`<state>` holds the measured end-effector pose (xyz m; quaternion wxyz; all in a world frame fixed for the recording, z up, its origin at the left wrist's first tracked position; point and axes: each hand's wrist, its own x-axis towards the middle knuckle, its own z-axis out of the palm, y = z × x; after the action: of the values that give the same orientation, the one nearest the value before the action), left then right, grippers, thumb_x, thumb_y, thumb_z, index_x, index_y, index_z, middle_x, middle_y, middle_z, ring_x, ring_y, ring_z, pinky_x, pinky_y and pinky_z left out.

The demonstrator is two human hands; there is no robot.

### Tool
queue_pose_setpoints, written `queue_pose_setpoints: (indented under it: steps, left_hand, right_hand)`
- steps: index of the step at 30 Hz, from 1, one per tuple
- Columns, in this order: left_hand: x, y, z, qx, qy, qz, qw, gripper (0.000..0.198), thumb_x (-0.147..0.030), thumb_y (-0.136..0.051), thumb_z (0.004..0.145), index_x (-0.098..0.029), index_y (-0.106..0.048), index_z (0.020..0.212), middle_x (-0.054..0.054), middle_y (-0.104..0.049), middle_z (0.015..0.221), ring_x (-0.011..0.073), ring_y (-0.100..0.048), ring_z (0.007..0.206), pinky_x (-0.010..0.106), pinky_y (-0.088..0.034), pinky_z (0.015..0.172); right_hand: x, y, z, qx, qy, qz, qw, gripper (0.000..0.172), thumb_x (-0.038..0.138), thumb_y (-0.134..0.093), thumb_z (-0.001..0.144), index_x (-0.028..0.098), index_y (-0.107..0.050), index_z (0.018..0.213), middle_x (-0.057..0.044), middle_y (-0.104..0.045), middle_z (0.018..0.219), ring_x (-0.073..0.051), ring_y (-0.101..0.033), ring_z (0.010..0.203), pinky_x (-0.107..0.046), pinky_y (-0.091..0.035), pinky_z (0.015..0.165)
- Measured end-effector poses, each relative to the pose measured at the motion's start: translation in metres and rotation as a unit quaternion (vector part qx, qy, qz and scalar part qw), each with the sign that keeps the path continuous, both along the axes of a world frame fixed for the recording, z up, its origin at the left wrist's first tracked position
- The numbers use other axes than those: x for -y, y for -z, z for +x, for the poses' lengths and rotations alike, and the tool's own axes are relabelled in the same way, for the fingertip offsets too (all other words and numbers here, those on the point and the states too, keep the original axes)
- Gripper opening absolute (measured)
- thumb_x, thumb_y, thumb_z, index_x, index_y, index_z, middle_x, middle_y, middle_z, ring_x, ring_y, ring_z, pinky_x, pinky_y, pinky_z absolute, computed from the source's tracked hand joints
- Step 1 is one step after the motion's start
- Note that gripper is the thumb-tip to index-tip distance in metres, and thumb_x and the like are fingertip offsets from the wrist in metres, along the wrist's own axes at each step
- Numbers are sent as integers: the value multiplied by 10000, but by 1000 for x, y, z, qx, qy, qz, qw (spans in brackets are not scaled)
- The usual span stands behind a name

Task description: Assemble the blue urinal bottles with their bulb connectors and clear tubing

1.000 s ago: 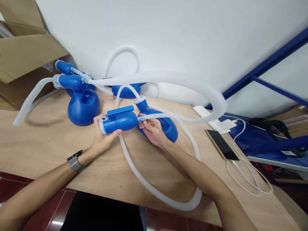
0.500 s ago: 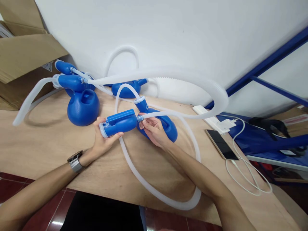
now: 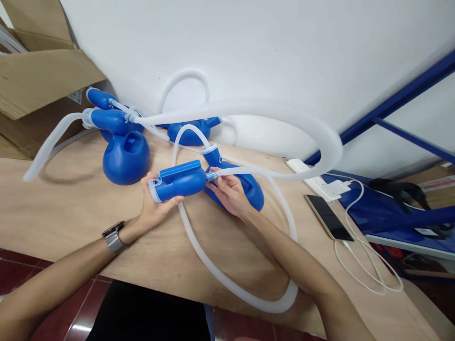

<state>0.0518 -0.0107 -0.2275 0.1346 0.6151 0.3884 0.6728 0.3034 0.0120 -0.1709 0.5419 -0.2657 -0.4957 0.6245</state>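
Labelling: the white printed label on the brown cardboard box is too small to read, as is the white sticker on the blue shelf unit. The box is cut off by the left edge of the view.

Left hand: fingers curled around the collar end of the bottle-shaped blue plastic body with a raised bar handle; thumb along its near side. The other fingers are largely hidden behind it. The body is held above the pale wood-grain tabletop, lying nearly level; its translucent ring collar faces left.

Right hand: thumb and fingers closed in a pinch on the clear tubular connector at the body's right end. The fingertips are partly hidden. A ribbed, translucent white hose extends from the connector to the right. Where hoses cross beyond the hand, which length continues which cannot be told.

Surroundings: a smooth blue plastic jug with an angled neck lies behind the right hand, partly covered. A rounded blue jug with a recessed grip stands to the left. A black-screened smartphone lies near the white power strip. A watch with a grey metallic band encircles the left wrist
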Motion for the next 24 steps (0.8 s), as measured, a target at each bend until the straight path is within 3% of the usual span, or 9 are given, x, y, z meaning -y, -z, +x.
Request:
queue_pose_setpoints:
  steps: [3, 9, 14, 19, 24]
  left_hand:
    - [0, 3, 1, 9, -13, -32, 999, 837, -651, -971, 708, -296, -487, 1291, 66, -575, 1231, 269, -648, 1086, 446, -582, 925]
    - [0, 4, 4, 22, 3, -58, 998, 830, -659, -963, 713, -288, -482, 1280, 70, -580, 1235, 267, -655, 1074, 442, -588, 910]
    - [2, 2, 7, 12, -2, -66, 998, 827, -650, -955, 731, -280, -475, 1293, 65, -587, 1224, 264, -667, 1065, 447, -595, 908]
    - [-1, 3, 4, -29, -3, -17, 999, 799, -608, -964, 750, -284, -468, 1285, 50, -589, 1177, 252, -668, 1044, 444, -584, 913]
    - [-3, 3, 3, -61, 2, 22, 998, 768, -532, -953, 803, -298, -449, 1333, 60, -596, 1205, 254, -668, 1058, 457, -570, 939]
  right_hand:
    - [-2, 2, 1, 12, 14, -5, 1000, 560, 579, -979, 750, 301, -829, 1213, -21, -753, 967, -195, -660, 899, -421, -570, 953]
    - [-2, 1, 1, 15, 42, 8, 999, 440, 529, -1004, 707, 290, -873, 1052, -18, -720, 856, -190, -584, 798, -391, -532, 827]
    - [-1, -2, 2, 31, 57, 28, 997, 463, 542, -979, 734, 280, -868, 1099, -12, -674, 795, -191, -524, 769, -402, -505, 804]
    - [1, -3, -1, 32, 54, 17, 998, 540, 518, -978, 737, 280, -837, 1201, 12, -607, 763, -184, -509, 755, -381, -482, 786]
    - [0, -2, -4, 30, 62, 12, 998, 508, 516, -976, 751, 279, -829, 1175, 17, -599, 793, -177, -514, 776, -358, -483, 803]
